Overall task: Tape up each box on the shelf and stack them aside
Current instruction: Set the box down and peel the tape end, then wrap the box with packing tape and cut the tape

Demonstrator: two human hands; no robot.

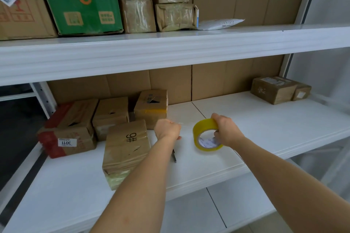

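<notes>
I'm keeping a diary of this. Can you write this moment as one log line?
right hand: grips tape roll | left hand: fist, maybe pulling tape end | box: beside left arm

The white middle shelf [265, 119] carries a box marked 9# [126, 149] near its front, with a red-taped box [66, 138] to its left and two more boxes [111, 115] behind. A dark pen-like tool [174, 156] lies just right of the 9# box. Far right sit two small boxes [274, 90], touching each other.
</notes>
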